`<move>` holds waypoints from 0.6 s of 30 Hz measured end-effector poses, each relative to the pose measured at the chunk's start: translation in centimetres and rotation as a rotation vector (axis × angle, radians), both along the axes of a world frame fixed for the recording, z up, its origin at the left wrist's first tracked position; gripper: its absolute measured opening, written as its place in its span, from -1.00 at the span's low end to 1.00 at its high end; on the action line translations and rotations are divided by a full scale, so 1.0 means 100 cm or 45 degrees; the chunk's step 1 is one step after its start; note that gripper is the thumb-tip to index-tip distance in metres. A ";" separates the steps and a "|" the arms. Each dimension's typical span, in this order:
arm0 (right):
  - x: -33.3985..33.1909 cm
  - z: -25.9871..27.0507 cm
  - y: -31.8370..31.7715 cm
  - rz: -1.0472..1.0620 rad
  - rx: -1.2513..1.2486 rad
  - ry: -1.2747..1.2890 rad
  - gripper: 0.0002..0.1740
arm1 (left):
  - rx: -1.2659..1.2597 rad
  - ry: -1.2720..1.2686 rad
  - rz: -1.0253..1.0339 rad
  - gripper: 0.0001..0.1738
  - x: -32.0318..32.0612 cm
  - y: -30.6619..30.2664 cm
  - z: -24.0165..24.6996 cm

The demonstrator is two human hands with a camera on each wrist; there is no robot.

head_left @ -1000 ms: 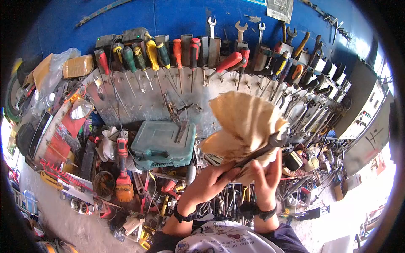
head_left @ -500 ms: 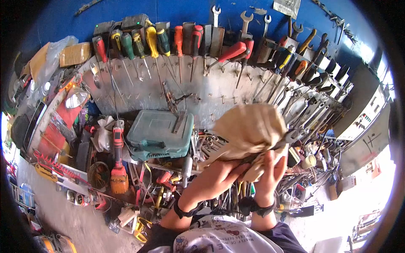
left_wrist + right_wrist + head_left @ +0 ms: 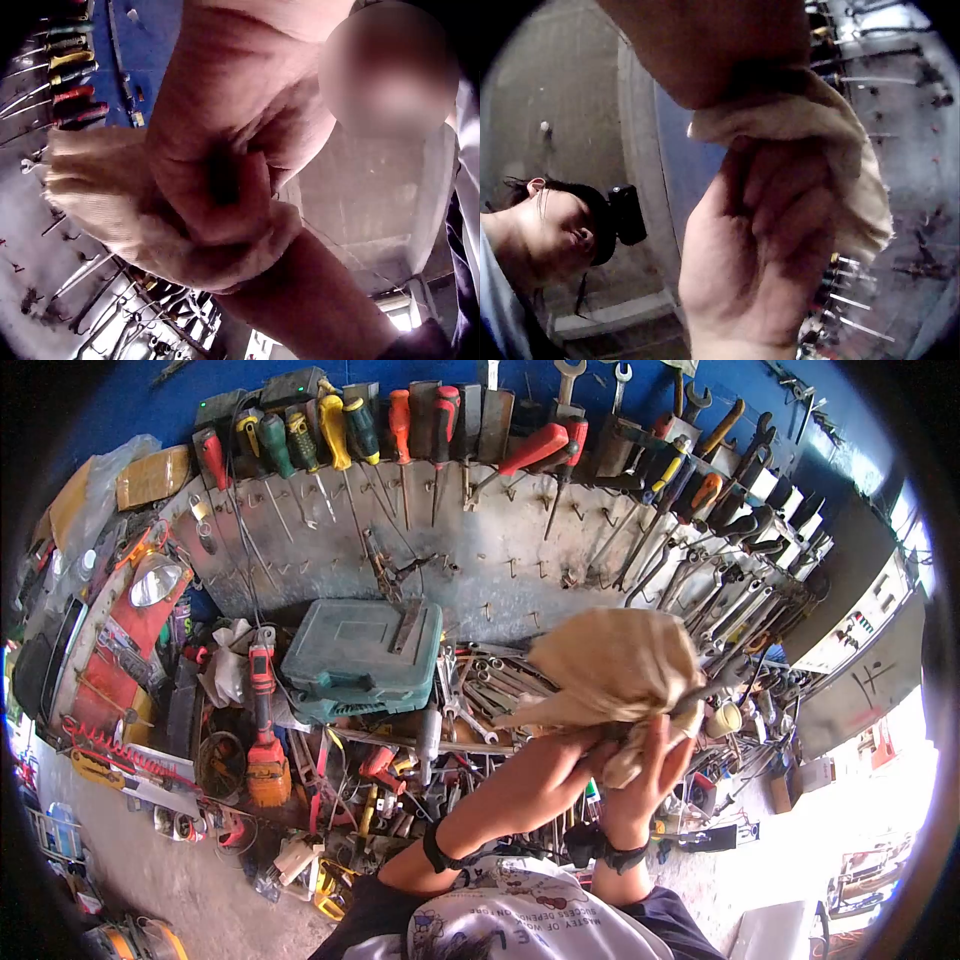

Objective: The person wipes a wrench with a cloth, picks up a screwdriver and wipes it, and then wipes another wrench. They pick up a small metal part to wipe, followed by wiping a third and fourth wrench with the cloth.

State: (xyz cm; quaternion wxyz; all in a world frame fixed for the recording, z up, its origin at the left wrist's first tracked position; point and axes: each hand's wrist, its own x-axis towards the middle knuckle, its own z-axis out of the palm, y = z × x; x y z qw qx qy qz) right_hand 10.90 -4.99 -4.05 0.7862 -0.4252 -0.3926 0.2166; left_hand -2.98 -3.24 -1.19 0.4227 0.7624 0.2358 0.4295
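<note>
Both hands hold a tan cloth [image 3: 615, 660] in front of the chest, folded about a dark open-end wrench [image 3: 728, 678]. The wrench's head sticks out to the right; its handle is mostly hidden by cloth and fingers. My left hand [image 3: 560, 765] grips the bundle at its near left end, fingers curled in the left wrist view. Close beside it, my right hand [image 3: 645, 775] has its fingers curled into the cloth [image 3: 862, 180] just below the wrench head. Whether the left fingers also clasp the handle, I cannot tell.
Screwdrivers [image 3: 335, 432] stand in a rack along the blue wall, with wrenches [image 3: 740, 610] hanging at right. Below lie a green tool case [image 3: 360, 650], loose wrenches [image 3: 500, 685] and a red cordless tool [image 3: 262, 710]. A crowded lower shelf of tools runs before the body.
The cloth has folded down from a spread shape over the wrench, and its head has shifted right. Both hands moved slightly right in the head view as the view tilted down.
</note>
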 end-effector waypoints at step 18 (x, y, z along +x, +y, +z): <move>0.025 0.010 -0.030 0.151 -0.117 -1.014 -0.61 | 0.198 -0.201 0.268 -0.79 0.022 0.006 0.006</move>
